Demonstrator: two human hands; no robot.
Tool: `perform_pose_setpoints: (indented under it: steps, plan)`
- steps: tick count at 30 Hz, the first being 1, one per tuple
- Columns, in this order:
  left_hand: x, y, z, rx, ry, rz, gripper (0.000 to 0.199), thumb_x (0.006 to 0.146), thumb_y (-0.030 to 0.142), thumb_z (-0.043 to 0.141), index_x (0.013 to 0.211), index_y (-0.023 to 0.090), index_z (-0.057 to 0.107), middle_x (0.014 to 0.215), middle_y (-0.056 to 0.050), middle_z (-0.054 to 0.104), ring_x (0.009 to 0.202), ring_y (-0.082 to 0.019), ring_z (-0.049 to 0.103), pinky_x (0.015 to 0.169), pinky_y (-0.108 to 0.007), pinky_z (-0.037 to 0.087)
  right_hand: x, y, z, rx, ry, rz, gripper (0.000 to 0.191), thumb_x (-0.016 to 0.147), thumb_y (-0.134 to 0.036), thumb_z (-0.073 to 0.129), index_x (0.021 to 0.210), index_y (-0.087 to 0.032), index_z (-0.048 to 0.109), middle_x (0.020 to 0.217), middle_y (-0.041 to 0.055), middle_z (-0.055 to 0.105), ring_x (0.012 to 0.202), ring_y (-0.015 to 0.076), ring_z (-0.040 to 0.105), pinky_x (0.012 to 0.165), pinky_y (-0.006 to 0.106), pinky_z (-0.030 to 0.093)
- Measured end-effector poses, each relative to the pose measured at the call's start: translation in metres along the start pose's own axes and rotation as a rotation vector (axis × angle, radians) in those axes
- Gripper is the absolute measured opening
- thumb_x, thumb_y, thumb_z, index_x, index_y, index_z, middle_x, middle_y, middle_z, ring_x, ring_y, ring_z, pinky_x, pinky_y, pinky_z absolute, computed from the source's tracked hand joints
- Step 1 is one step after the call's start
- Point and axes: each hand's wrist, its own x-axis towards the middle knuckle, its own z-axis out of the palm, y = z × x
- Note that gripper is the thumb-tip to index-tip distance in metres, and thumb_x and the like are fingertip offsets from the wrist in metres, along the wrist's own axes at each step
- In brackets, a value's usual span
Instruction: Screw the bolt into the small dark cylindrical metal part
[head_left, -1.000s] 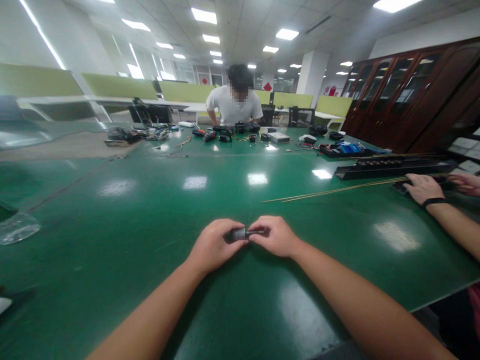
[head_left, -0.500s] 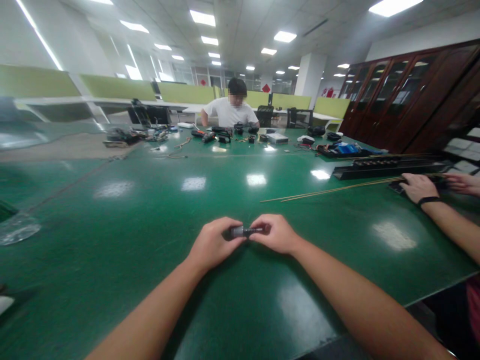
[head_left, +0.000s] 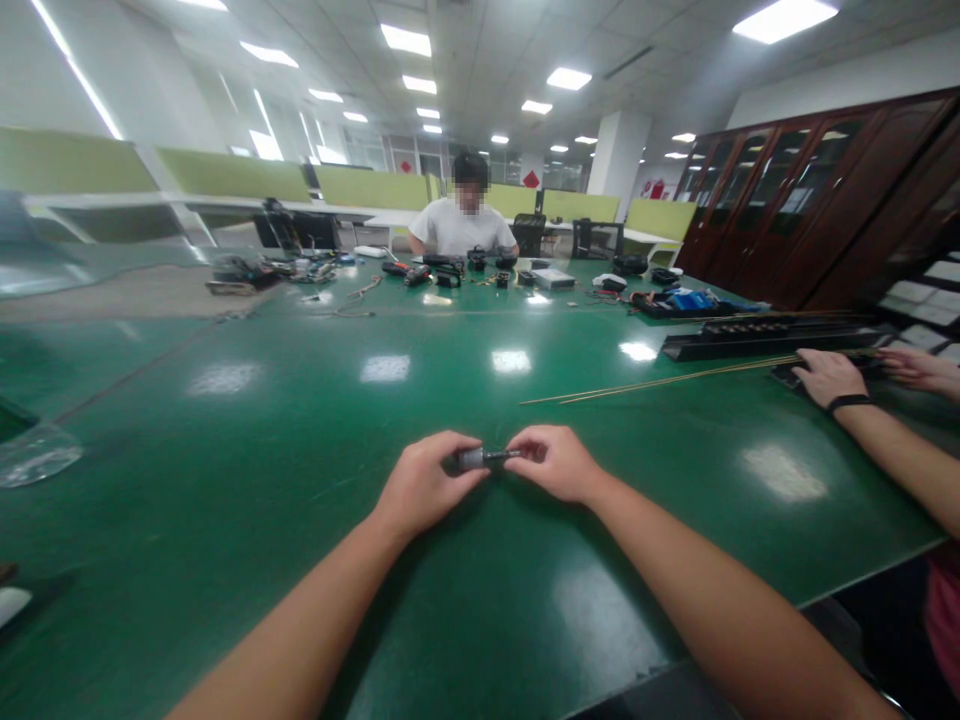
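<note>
Just over the green tabletop [head_left: 300,460], my left hand [head_left: 427,482] is closed around a small grey cylinder [head_left: 471,459]. A thin dark shaft [head_left: 496,456] sticks out of the cylinder's right end. The fingertips of my right hand [head_left: 553,462] pinch the far end of this shaft. Something reddish shows between the right fingers, too small to make out. The two hands are a short way apart, joined only by the shaft.
At the right, another person's hands [head_left: 831,378] touch dark parts beside long thin rods [head_left: 675,376] and a black rail [head_left: 720,345]. Electronics and tools [head_left: 445,270] lie along the far side, before a seated person [head_left: 461,228]. Clear plastic [head_left: 37,460] lies at left.
My right hand has shifted slightly right, away from the left, and more of the thin shaft shows between them. The view has shifted slightly.
</note>
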Motion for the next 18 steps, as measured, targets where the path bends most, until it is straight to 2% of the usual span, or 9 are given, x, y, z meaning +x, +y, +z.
perform_pose_setpoints:
  steps: [18]
  plan:
    - [-0.0006,-0.0036,0.0003,0.011,0.003,-0.036,0.027,0.078,0.035,0.074,0.102,0.022,0.071,0.098,-0.004,0.074,0.088,-0.022,0.069,0.082,-0.034,0.055,-0.0005,0.0045,-0.0036,-0.007,-0.014,0.065,0.017,0.08,-0.029,0.073,0.09,-0.016,0.075,0.071,0.0011,0.069,0.06,0.012,0.058,0.059,0.023,0.044]
